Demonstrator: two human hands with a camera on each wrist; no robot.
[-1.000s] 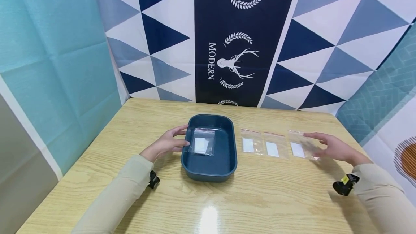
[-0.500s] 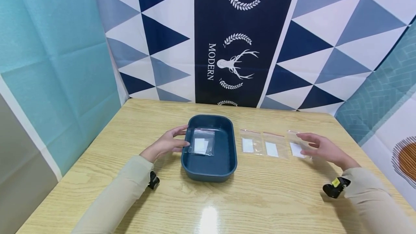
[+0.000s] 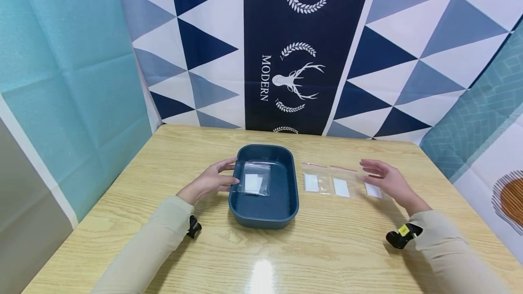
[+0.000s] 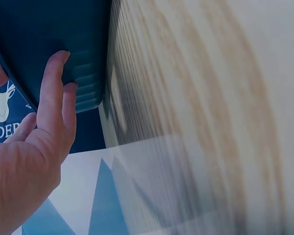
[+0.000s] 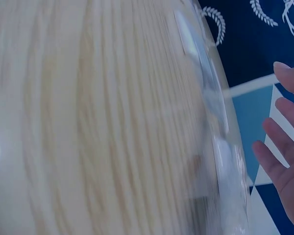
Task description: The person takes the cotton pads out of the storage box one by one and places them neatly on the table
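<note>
My left hand [image 3: 208, 178] is at the left side of a dark blue rectangular container [image 3: 286, 185], thumb at the rim. In the left wrist view its fingers [image 4: 51, 90] lie against the outer wall. Inside the container rests a clear zip bag [image 3: 264, 185] with white cards showing. To its right, zip bags lie in a row, each with a white card: the left bag [image 3: 312, 181], the middle bag [image 3: 342, 185] and the right bag [image 3: 373, 190]. My right hand [image 3: 388, 179] hovers over the right bag and partly hides it; its fingers are loosely extended, holding nothing.
Everything stands on a light wood table [image 3: 327, 248]. A patterned curtain [image 3: 216, 58] rises along its far edge, and a turquoise cloth [image 3: 81, 71] hangs at the left. Each wrist wears a small black camera, such as the right camera [image 3: 402, 236].
My right hand has moved left, from the right edge of the right bag to above it, uncovering that edge. The left hand, the container and the bags have stayed put.
</note>
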